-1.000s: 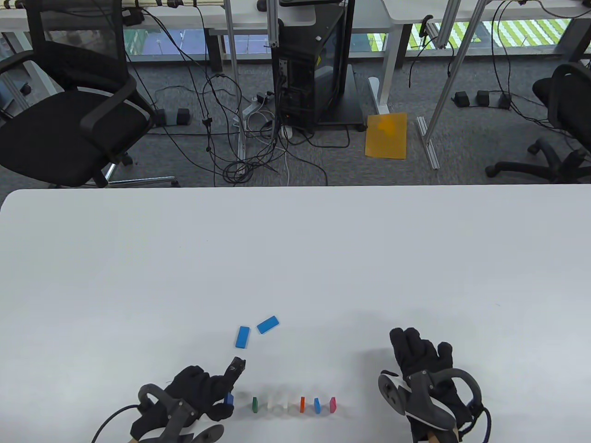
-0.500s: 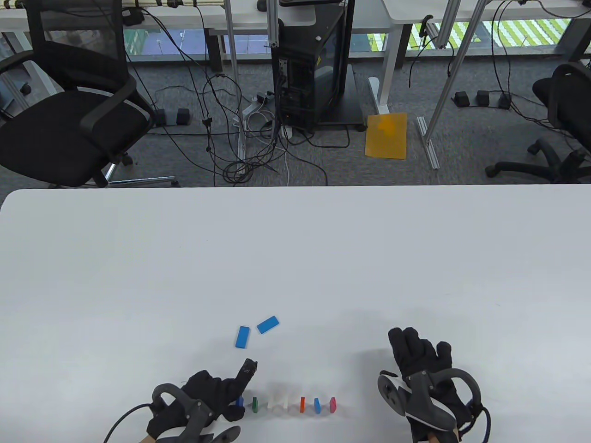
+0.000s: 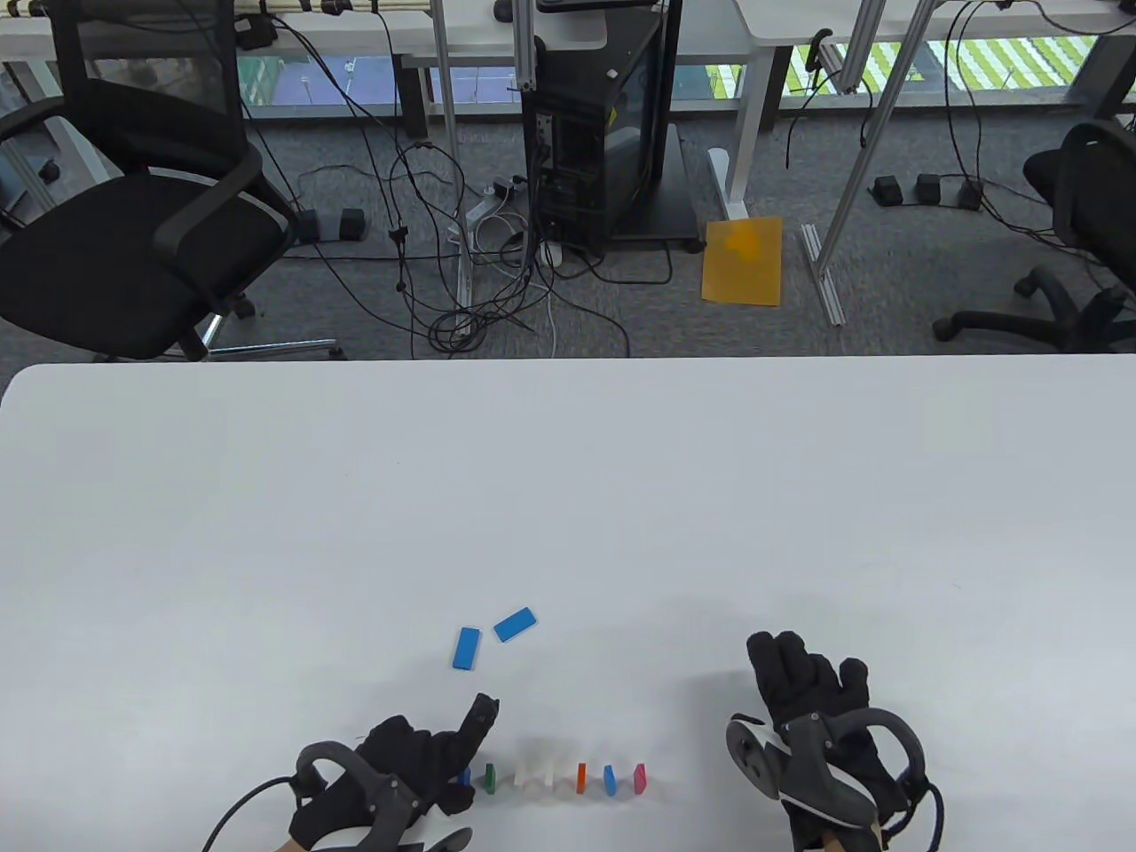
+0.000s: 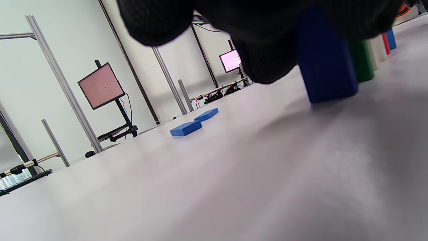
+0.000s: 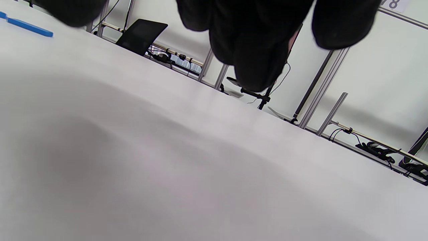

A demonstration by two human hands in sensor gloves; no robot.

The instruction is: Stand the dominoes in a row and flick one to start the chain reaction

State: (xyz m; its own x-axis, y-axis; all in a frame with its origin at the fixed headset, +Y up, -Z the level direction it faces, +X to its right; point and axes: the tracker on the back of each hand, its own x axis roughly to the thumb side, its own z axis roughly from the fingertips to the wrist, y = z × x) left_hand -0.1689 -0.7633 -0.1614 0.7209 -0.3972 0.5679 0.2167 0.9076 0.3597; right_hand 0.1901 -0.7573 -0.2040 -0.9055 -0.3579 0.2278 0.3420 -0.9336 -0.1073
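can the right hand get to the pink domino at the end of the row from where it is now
Probably yes. The right hand rests open on the table, and bare table lies between it and the pink domino.

Readable marks: one only, in the right wrist view.
Number: a cut-off number on a white tag [image 5: 394,4] on the wall, up and to the right of the right hand's fingers [image 5: 254,47]; the last digit reads "8", and the one before it looks like "7" but cannot be told for sure.
Table view: no text, label or brand can be read.
Left wrist view: two lit screens behind the surface show no legible writing.
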